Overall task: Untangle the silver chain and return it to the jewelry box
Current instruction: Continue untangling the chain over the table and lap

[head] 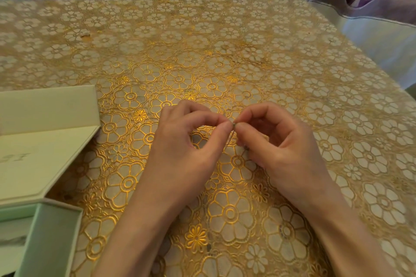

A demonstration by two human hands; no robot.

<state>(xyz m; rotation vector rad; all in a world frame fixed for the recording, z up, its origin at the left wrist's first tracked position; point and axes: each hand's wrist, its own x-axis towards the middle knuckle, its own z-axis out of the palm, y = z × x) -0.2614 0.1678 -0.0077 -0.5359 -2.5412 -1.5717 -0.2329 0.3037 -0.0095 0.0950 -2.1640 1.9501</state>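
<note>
I am working both hands together just above the middle of the surface [225,51], which is lying under a gold floral cloth. My left hand [186,139] is pinching with thumb and forefinger pressed together, and my right hand [279,141] is doing the same, the two pinches nearly touching. Between them I am holding the silver chain [234,124]; only a tiny glint is showing at the fingertips, with a faint thread hanging below toward the right palm, so I cannot tell how much of it is knotted.

The jewelry box [51,240] is sitting open at the left edge, well apart from the hands, its pale green lid [45,155] folded back beside it.

I am judging the chain to be very light, limp and slippery, with fine links that could kink or snap if pulled hard. I am thinking it is best held close on either side of the knot with the fingertips, teasing the loops loose rather than tugging the ends. For carrying to the box, pinching near one end and letting the rest hang free should be keeping it from re-tangling.
</note>
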